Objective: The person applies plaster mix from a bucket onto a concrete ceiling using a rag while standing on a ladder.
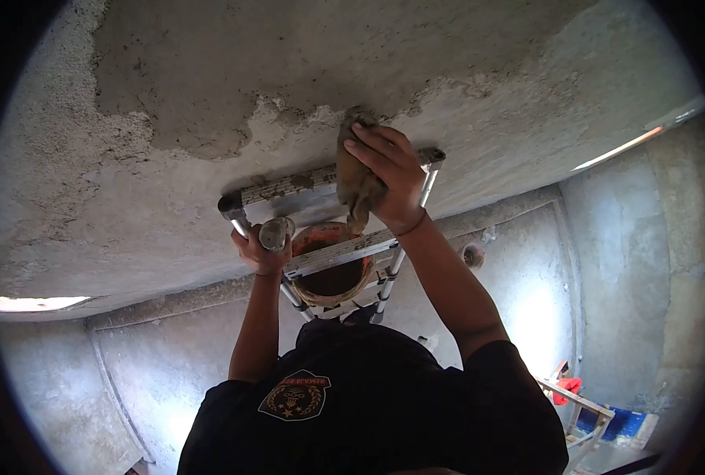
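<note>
My right hand (pixel 392 178) is closed around a crumpled, grey-brown rag (pixel 358 174), raised close to the cement wall (pixel 447 134) at the lower edge of a darker plaster patch (pixel 289 59). Part of the rag hangs down below the fingers. My left hand (pixel 261 252) grips a short grey cylinder (pixel 276 233) with a round end, beside the left rail of a metal ladder (pixel 289 186). What tool the cylinder belongs to I cannot tell. Between my arms, an orange bucket (pixel 329 297) with dark contents shows behind a ladder rung.
Ladder rails and rungs run down in front of my body. Far below at the right stand a wooden frame (pixel 586 412), a red item (pixel 566 389) and a blue sheet (pixel 622 423). A round pot-like object (pixel 473 255) lies right of the ladder.
</note>
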Available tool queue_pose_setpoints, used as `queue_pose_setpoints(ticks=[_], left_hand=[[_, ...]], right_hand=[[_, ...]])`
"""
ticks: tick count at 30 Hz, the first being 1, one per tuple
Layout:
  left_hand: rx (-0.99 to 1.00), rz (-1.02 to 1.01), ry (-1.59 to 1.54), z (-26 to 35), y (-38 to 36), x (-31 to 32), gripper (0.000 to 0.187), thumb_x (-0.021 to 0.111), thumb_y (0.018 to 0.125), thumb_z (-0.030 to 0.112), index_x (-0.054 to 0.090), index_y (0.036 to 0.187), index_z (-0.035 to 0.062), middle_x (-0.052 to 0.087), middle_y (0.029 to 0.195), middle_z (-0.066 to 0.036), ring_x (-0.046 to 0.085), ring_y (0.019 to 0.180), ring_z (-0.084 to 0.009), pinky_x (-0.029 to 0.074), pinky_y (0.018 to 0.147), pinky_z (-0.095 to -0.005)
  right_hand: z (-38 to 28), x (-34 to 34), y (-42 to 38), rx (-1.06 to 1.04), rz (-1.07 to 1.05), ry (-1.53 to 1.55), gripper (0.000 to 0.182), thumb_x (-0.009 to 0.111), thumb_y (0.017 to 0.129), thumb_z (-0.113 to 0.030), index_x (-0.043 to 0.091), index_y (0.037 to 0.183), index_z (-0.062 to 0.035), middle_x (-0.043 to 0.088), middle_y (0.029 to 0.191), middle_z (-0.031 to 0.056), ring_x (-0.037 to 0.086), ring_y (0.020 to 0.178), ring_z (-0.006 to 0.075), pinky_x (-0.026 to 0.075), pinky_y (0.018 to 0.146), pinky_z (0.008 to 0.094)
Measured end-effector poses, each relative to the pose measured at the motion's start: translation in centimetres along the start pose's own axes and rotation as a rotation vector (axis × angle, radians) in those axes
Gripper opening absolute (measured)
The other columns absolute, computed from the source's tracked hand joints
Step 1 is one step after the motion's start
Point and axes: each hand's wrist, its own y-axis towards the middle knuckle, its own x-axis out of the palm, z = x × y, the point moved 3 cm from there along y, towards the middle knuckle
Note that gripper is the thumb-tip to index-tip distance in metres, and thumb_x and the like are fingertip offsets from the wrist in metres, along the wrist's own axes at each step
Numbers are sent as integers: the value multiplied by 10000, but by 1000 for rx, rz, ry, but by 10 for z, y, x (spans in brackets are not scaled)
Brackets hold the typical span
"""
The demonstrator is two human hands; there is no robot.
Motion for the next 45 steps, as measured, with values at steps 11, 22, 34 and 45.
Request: queue_pose_setpoints(ticks=[11,22,34,45], left_hand=[[12,-14,-43,-3,-2,5,496,794,633,304,584,1007,55,540,914,-171,492,881,-387,430,731,-498],[-3,-17,-17,1,-1,0,678,810,617,290,538,1185,38,513,937,-187,521,868,-416,455,706,-513],[8,10,10,5,-1,-2,708,819,614,299,527,1199,27,486,986,-201,526,860,-403,455,693,-488],[-16,-4,12,4,-1,-1,604,835,591,267,554,1078,46,486,982,-195,534,852,-404,458,694,-498]], right_hand=[[-12,17,17,-55,-133,26,344,690,810,-231,707,1106,-56,663,1177,167,584,1119,343,488,940,412],[-4,15,15,-46,-71,5,432,733,720,-314,712,1086,-87,674,1176,127,601,1075,317,493,927,379],[12,6,-12,-11,-119,-36,484,659,652,-79,698,1134,-92,663,1188,113,588,1077,317,489,937,407],[21,-5,-9,55,35,-62,432,682,668,-115,708,1096,-62,667,1168,135,586,1041,323,497,903,409]])
